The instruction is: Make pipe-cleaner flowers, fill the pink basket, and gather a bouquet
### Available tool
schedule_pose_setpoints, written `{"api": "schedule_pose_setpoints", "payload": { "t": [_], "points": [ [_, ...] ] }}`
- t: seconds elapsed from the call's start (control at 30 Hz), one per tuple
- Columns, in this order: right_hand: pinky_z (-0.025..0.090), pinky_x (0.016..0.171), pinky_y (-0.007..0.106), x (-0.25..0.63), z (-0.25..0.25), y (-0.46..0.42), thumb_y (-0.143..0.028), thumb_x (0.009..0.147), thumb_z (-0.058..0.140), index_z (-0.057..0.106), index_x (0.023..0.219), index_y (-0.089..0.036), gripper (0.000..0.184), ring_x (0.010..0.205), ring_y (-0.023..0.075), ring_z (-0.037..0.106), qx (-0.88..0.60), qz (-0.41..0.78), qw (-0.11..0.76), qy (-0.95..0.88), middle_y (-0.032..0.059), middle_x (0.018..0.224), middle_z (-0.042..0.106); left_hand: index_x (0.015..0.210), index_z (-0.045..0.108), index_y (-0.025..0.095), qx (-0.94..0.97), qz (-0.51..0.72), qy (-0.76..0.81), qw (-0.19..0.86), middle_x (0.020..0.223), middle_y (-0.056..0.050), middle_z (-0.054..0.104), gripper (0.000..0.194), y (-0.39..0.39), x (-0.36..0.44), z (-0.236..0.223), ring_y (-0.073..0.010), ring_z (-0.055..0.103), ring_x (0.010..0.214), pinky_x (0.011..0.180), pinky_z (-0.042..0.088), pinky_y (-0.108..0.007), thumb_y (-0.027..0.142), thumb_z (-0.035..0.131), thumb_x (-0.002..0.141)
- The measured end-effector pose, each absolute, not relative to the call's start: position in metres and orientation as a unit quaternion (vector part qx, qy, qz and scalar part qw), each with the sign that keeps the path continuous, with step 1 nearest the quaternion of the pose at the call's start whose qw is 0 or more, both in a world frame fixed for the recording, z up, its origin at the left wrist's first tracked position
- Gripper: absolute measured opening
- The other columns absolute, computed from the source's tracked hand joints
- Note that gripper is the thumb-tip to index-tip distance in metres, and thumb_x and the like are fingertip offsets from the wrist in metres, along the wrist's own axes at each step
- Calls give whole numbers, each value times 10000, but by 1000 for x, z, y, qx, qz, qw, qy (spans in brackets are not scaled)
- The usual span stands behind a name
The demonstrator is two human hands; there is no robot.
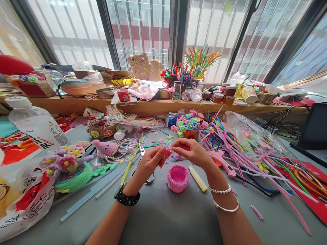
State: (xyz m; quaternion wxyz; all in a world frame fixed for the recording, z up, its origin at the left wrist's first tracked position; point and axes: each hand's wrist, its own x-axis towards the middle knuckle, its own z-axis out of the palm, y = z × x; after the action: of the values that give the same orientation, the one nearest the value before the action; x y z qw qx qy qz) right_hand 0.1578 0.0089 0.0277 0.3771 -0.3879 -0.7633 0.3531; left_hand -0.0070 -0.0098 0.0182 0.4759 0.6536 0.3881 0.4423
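Left hand and right hand pinch a small pink-red piece, eleven o'clock from the round, fuzzy pink pot.

The pot stands between scissors (to its left) and glue gun.

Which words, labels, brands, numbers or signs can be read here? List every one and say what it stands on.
None can be quoted with certainty.
Plastic bottle: large dark characters, slanted and distorted, not surely readable.
Plastic bag: dark print, creased and partly cut off, unreadable.
Window frame: vertical print, too small to read.
Glass jar: print on green, too small to read.
Red tub: print too blurred to read.
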Motion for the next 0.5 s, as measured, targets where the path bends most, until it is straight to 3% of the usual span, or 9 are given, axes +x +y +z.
{"api": "schedule_pose_setpoints", "payload": {
  "t": [0.17,0.3,0.43,0.5],
  "points": [
    [391,588,223,161,28,9,-297,747,481,604,801,-143,204,633,114,490,-407,289,390,-773,29,720,592,567,468,158,636,436,391,503,503,30,438,373,-8,-4,19,-74,374,451,443,298,-212,493,435,729],
    [343,499,203,164,29,7,-269,751,461,611,927,-148,260,526,85,424,-425,284,386,-768,8,652,564,656,533,155,648,409,414,492,594,11,531,291,-3,-5,17,-75,424,473,460,331,-207,423,456,740],
    [297,445,189,167,29,7,-264,746,457,635,877,-150,249,476,72,374,-438,283,380,-764,-14,548,504,878,582,180,647,403,415,496,751,-23,611,262,-1,-6,15,-122,532,621,530,396,-216,372,518,712],
    [287,426,186,169,29,7,-282,743,460,638,864,-148,254,459,71,368,-445,286,376,-761,-20,516,491,898,596,181,648,401,414,498,793,-39,628,270,0,-7,14,-144,553,692,588,419,-231,358,536,704]
  ]
}}
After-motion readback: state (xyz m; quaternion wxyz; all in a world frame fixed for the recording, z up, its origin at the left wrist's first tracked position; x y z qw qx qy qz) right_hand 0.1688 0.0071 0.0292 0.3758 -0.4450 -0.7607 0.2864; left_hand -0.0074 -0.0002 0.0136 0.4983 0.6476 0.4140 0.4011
